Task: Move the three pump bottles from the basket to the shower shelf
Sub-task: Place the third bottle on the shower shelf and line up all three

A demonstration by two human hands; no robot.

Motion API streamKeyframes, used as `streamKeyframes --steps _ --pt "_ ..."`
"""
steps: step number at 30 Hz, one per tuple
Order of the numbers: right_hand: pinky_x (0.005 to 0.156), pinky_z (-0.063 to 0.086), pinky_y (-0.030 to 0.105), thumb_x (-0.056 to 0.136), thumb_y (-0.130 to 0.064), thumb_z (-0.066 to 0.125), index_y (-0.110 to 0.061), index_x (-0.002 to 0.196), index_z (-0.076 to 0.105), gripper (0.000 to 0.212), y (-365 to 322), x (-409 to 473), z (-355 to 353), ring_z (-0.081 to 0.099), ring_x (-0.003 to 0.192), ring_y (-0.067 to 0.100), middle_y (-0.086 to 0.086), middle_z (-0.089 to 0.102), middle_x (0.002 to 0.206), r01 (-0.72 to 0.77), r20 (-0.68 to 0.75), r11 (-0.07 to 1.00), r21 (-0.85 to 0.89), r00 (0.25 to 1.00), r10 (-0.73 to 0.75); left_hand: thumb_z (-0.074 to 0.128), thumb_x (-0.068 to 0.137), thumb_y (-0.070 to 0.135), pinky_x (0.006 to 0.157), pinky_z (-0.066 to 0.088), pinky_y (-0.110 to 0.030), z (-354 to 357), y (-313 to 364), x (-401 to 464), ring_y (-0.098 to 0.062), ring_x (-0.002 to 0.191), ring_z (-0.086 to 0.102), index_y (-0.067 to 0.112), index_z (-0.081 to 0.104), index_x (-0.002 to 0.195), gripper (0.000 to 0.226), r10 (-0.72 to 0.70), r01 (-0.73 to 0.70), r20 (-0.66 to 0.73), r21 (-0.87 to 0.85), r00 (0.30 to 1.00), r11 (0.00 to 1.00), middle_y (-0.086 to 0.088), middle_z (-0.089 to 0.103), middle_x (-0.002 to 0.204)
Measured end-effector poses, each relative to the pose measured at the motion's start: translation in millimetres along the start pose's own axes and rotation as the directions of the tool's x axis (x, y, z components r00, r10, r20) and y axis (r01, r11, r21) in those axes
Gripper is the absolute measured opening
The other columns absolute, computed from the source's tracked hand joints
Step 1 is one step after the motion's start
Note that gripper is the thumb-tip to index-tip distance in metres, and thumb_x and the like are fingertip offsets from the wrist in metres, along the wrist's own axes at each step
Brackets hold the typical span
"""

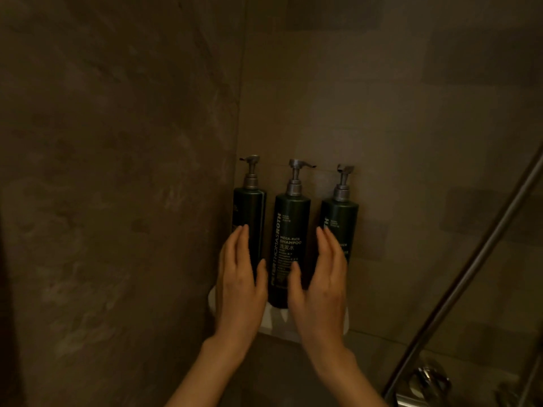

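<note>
Against the left side of the shower corner, the brown stone wall [117, 171] is filling the view. Next to it, the left bottle [249, 212] is standing upright on the white shower shelf [277, 321], its pump spout pointing left. The left hand [239, 280] is hovering in front of that bottle with fingers straight and the grip wide, holding nothing; whether the fingertips are touching the bottle cannot be told. The middle bottle [289, 230], labelled shampoo, is standing between the two hands, its spout pointing right. The right hand [321, 286] is spreading flat with its grip wide and empty, partly covering the right bottle [340, 218], which is standing upright just beside the middle one. At far right, a metal rail [470, 277] is slanting across the wall.
</note>
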State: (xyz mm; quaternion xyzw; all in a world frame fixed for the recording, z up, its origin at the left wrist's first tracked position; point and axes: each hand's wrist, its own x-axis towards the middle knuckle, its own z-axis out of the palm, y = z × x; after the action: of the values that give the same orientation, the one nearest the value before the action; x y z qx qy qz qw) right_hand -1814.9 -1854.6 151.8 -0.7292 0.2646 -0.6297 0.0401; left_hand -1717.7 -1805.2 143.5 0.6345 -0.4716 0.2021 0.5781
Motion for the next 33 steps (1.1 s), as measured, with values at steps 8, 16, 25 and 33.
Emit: streamKeyframes --steps 8,16,25,33 --pt "0.081 0.028 0.002 0.084 -0.027 0.064 -0.025 0.144 0.02 0.075 40 17 -21 0.028 0.117 -0.011 -0.002 0.031 0.146 -0.233 0.056 0.967 0.107 0.972 0.229 0.064 0.085 0.034 0.113 0.029 -0.031 25 23 1 -0.013 0.139 0.029 0.023 0.015 0.15 0.082 -0.077 0.095 0.148 -0.116 0.986 0.989 0.0 0.03 0.152" --pt "0.071 0.033 0.007 0.068 -0.03 0.08 -0.027 0.13 0.043 0.072 66 25 -13 0.046 0.091 -0.012 -0.018 0.043 0.107 -0.388 0.178 0.895 0.219 0.918 0.355 0.077 0.071 0.032 0.104 0.039 -0.038 39 22 11 -0.017 0.128 0.043 0.024 0.034 0.14 0.083 -0.241 0.249 0.094 -0.091 0.966 0.964 0.0 0.045 0.135" --pt "0.072 0.037 0.008 0.062 -0.033 0.083 -0.029 0.126 0.044 0.075 69 27 -15 0.047 0.096 -0.013 -0.021 0.046 0.109 -0.375 0.219 0.885 0.276 0.921 0.322 0.078 0.071 0.029 0.104 0.041 -0.037 43 23 13 -0.017 0.124 0.047 0.023 0.034 0.143 0.084 -0.221 0.236 0.113 -0.146 0.969 0.961 -0.002 0.048 0.133" --pt "0.067 0.038 0.009 0.067 -0.028 0.08 -0.027 0.126 0.045 0.069 73 27 -12 0.051 0.094 -0.007 -0.013 0.049 0.112 -0.368 0.234 0.893 0.258 0.921 0.312 0.077 0.073 0.022 0.103 0.039 -0.033 46 21 17 -0.016 0.125 0.048 0.023 0.035 0.143 0.081 -0.219 0.237 0.119 -0.166 0.968 0.957 -0.002 0.052 0.134"
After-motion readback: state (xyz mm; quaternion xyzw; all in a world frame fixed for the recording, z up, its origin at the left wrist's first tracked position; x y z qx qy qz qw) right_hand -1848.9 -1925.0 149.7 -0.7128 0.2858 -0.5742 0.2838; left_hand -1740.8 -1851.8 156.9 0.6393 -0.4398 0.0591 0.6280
